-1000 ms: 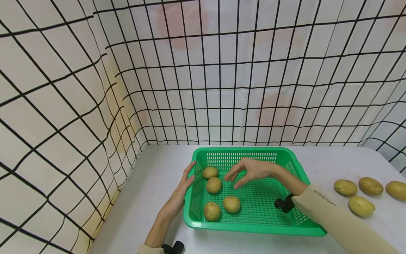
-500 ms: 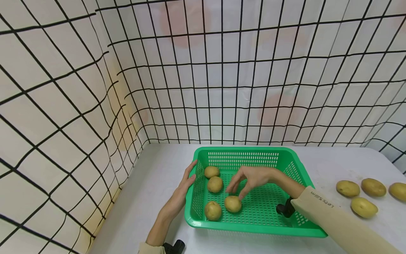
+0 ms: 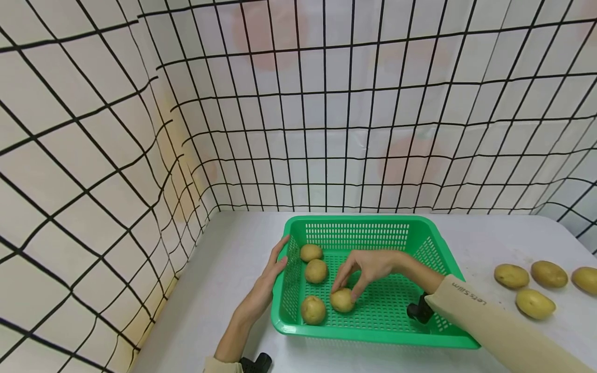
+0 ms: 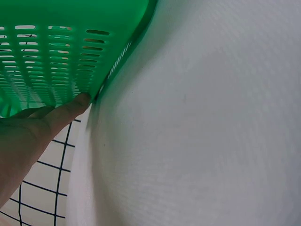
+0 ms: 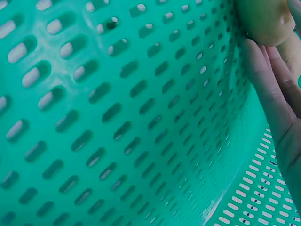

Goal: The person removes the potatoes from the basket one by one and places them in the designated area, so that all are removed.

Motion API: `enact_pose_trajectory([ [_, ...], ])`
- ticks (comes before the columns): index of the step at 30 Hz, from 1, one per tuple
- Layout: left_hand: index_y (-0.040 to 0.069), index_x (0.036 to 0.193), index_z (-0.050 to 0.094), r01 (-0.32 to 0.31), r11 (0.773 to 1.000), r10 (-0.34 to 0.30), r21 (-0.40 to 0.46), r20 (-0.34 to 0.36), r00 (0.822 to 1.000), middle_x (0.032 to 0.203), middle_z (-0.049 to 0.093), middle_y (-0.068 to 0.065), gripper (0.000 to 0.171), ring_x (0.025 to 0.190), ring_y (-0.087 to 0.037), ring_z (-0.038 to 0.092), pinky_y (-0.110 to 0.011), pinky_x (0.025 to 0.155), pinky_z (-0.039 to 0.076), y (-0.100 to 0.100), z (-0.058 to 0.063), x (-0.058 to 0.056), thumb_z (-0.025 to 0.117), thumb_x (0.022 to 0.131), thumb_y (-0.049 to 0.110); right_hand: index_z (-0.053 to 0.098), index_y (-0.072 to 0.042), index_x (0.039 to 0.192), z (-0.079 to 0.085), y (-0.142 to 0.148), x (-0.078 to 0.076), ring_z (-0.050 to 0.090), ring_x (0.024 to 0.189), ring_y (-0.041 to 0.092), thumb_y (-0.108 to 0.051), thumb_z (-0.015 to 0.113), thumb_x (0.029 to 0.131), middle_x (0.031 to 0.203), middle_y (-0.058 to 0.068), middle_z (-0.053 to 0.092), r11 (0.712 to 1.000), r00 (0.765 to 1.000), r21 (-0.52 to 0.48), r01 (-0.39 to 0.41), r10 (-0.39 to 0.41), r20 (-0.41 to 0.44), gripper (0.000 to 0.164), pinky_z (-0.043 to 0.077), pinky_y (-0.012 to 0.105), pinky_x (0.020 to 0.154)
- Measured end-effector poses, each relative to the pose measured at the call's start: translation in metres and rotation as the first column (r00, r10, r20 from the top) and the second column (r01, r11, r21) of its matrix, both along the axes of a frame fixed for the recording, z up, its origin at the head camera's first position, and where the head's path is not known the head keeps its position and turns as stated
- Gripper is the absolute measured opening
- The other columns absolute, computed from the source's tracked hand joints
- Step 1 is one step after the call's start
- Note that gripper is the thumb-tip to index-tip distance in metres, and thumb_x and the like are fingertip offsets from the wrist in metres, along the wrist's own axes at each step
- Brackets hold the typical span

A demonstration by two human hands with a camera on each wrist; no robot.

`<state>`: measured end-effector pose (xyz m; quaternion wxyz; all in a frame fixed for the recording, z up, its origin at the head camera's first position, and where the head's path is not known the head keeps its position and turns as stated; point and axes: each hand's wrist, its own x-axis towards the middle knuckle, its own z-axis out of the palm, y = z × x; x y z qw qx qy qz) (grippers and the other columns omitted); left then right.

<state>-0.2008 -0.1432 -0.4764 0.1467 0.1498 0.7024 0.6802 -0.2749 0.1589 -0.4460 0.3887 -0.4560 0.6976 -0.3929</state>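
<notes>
In the head view, a green slotted basket (image 3: 373, 336) stands on the white table with several potatoes inside. My right hand (image 3: 373, 265) reaches down into it, and its thumb and fingers pinch a round potato (image 3: 342, 300) near the front. That potato (image 5: 267, 21) also shows between the fingers in the right wrist view. My left hand (image 3: 261, 290) rests on the basket's left side, fingers fairly straight against the outer wall; the left wrist view shows the hand (image 4: 42, 125) touching it. Beside the pinched potato, another potato (image 3: 313, 310) lies by the left wall.
Two more potatoes, a rear one (image 3: 311, 253) and a middle one (image 3: 316, 271), lie along the basket's left side. Several potatoes, one of them a yellowish potato (image 3: 535, 304), lie on the table at right. Black netting (image 3: 345, 129) stands behind and to the left.
My right hand has come down and toward the front onto the potato, and its fingers have closed around it. The left hand stays at the basket's side.
</notes>
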Motion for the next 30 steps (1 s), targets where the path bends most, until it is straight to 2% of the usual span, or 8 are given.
enact_pose_trajectory([
  [7,0.050,0.161,0.011,0.000,1.000,0.000,-0.009,-0.007,1.000,0.174,0.005,0.004,0.052,0.161,-0.032,0.008,-0.070,0.123,0.018,0.0002,0.0008,0.0000,0.029,0.112,0.047,0.073,0.001,0.124,-0.0025,-0.0011,0.0007,0.068,0.120,0.017,-0.006,0.081,0.088,0.128,0.016,0.072,1.000,1.000,0.000,0.005,-0.005,0.018,0.038,0.054,0.038,0.106],
  [14,0.051,0.161,0.012,-0.001,1.000,0.001,-0.005,-0.010,1.000,0.173,0.007,0.004,0.052,0.160,-0.032,0.009,-0.070,0.122,0.020,-0.0004,0.0012,0.0006,0.030,0.112,0.047,0.074,0.000,0.123,-0.0031,-0.0033,0.0028,0.063,0.124,0.014,-0.007,0.082,0.087,0.127,0.014,0.073,1.000,1.000,-0.001,0.010,-0.010,0.024,0.037,0.049,0.037,0.110],
  [30,0.051,0.161,0.011,0.003,1.000,-0.003,-0.005,-0.010,1.000,0.174,0.007,0.003,0.051,0.160,-0.034,0.010,-0.070,0.122,0.021,-0.0003,-0.0001,0.0008,0.029,0.113,0.047,0.074,0.001,0.124,-0.0013,-0.0026,0.0027,0.062,0.125,0.013,-0.007,0.080,0.089,0.130,0.015,0.072,0.999,0.999,0.017,-0.034,0.034,0.000,0.037,0.050,0.034,0.109],
])
